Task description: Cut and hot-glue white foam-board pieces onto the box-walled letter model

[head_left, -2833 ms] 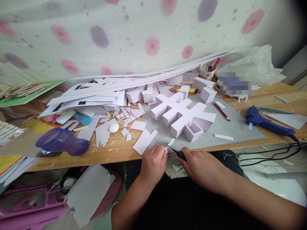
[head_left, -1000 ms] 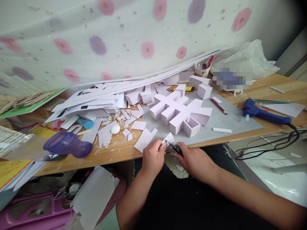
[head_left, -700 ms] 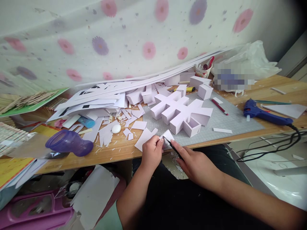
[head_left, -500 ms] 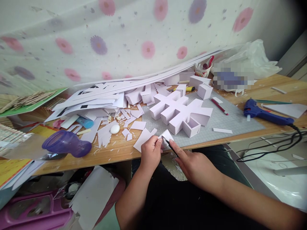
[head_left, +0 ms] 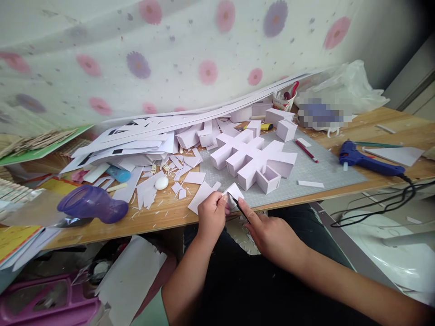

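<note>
At the table's front edge, my left hand (head_left: 211, 213) pinches a small white board piece (head_left: 234, 191) between thumb and fingers. My right hand (head_left: 272, 231) is closed round a slim black craft knife (head_left: 240, 207), index finger stretched along it. The tip of the knife touches the white piece. Just beyond lies a white branching model (head_left: 253, 156) made of boxy board arms, one of them open on top. It rests on a grey cutting mat (head_left: 333, 167). Left of my hands is a flat white board offcut (head_left: 200, 195).
A blue glue gun (head_left: 370, 159) with a black cable lies at right. A red pencil (head_left: 306, 150) is on the mat. White scraps, a white egg-shaped object (head_left: 161, 182) and a purple translucent container (head_left: 93, 203) occupy the left. Behind are stacked sheets (head_left: 136, 136) and a cup of tools (head_left: 284, 102).
The whole view has shifted slightly, so things on the right appear a little farther left. Both hands keep nearly the same pose, with the knife tip still at the white piece.
</note>
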The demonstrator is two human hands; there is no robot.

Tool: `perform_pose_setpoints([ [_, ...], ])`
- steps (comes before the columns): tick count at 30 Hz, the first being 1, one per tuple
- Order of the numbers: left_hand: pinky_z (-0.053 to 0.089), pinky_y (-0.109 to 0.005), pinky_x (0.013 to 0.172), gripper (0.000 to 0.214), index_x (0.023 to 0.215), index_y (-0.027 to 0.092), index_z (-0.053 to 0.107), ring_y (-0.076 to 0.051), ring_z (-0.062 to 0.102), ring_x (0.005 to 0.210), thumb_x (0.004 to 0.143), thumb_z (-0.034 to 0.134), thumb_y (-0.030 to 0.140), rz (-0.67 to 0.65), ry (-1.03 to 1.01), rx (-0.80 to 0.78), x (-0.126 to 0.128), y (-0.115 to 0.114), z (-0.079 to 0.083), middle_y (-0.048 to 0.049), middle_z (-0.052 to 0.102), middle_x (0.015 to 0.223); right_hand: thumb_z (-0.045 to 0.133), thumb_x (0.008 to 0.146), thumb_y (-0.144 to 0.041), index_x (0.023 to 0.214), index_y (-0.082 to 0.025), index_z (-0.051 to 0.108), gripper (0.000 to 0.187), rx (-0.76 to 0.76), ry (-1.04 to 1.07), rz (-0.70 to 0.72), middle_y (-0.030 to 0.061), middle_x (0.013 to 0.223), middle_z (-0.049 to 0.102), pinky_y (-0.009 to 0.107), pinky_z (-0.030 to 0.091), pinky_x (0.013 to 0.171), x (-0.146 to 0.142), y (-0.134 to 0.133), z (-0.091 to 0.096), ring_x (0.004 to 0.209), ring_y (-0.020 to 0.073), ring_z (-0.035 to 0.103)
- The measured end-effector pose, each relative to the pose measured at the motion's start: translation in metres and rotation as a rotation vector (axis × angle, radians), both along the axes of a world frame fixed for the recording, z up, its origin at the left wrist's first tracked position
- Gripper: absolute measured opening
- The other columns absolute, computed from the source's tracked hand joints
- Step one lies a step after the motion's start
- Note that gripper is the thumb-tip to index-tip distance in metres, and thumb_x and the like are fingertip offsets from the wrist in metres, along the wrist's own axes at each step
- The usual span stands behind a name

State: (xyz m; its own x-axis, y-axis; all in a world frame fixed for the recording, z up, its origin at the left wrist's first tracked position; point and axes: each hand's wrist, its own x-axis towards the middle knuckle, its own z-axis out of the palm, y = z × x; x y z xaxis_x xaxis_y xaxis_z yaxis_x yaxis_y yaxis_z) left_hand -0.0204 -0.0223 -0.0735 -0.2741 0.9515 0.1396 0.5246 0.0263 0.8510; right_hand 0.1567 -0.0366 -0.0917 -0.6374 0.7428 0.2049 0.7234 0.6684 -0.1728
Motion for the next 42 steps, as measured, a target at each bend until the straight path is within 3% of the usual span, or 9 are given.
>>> perform_pose_setpoints([
  [14,0.048,-0.023,0.049,0.025,0.065,0.02,0.055,-0.013,0.059,0.049,0.083,0.052,0.036,0.032,-0.076,-0.015,0.002,0.001,0.001,0.0027,0.06,0.055,0.045,0.089,-0.018,0.149,-0.011,0.018,0.066,-0.048,-0.042,-0.001,0.0063,0.074,0.07,0.027,0.044,0.048,0.006,-0.008,0.001,0.056,0.0215,0.066],
  [32,0.044,-0.021,0.047,0.023,0.065,0.019,0.054,-0.012,0.058,0.048,0.081,0.051,0.036,0.008,-0.14,-0.032,0.0,0.004,0.0,0.0022,0.06,0.056,0.05,0.086,-0.017,0.148,-0.011,0.025,0.067,-0.141,-0.138,0.027,0.0074,0.072,0.074,0.026,0.039,0.047,0.02,-0.014,0.023,0.058,0.0226,0.069],
  [37,0.042,-0.02,0.046,0.023,0.064,0.019,0.053,-0.011,0.055,0.047,0.079,0.054,0.036,0.02,-0.183,-0.032,0.001,0.004,0.002,0.0023,0.059,0.056,0.048,0.088,-0.02,0.146,-0.016,0.031,0.061,-0.202,-0.001,0.041,0.0094,0.08,0.075,0.026,0.044,0.054,0.03,-0.011,0.024,0.066,0.023,0.07],
  [40,0.039,-0.019,0.045,0.026,0.063,0.019,0.052,-0.009,0.051,0.045,0.079,0.055,0.04,0.023,-0.251,-0.013,0.002,0.002,0.006,0.0031,0.056,0.054,0.05,0.088,-0.025,0.146,-0.016,0.03,0.062,-0.33,0.191,0.002,0.0087,0.086,0.074,0.027,0.047,0.058,0.046,-0.008,0.026,0.07,0.0223,0.069],
  [42,0.037,-0.019,0.045,0.029,0.063,0.019,0.05,-0.008,0.048,0.045,0.079,0.055,0.042,0.013,-0.316,-0.002,0.003,-0.002,0.009,0.0039,0.053,0.054,0.055,0.085,-0.03,0.141,-0.016,0.038,0.06,-0.437,0.341,-0.018,0.0078,0.089,0.073,0.028,0.049,0.063,0.056,-0.006,0.028,0.074,0.022,0.068],
])
